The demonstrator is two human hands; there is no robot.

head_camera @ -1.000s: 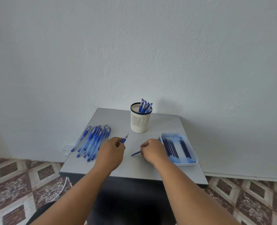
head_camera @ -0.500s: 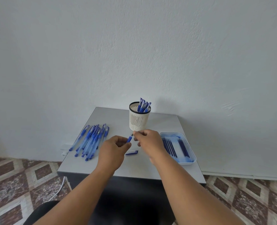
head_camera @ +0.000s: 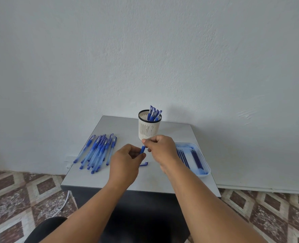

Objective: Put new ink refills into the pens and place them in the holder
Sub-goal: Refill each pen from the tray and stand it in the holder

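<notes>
Head view: a blue plastic pen (head_camera: 142, 149) is being held above the grey square table (head_camera: 171, 179), long axis tilted, upper end pointing toward the white perforated pen holder (head_camera: 148, 128). Its lower part is being gripped by curled left hand (head_camera: 125, 163) fingers; its upper end is being pinched by the right hand (head_camera: 160, 149). A small blue cap (head_camera: 144, 164) is lying below on the table.

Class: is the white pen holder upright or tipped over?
Upright. The pen holder stands on its base on the table, black rim on top, with pens sticking out above it.
</notes>
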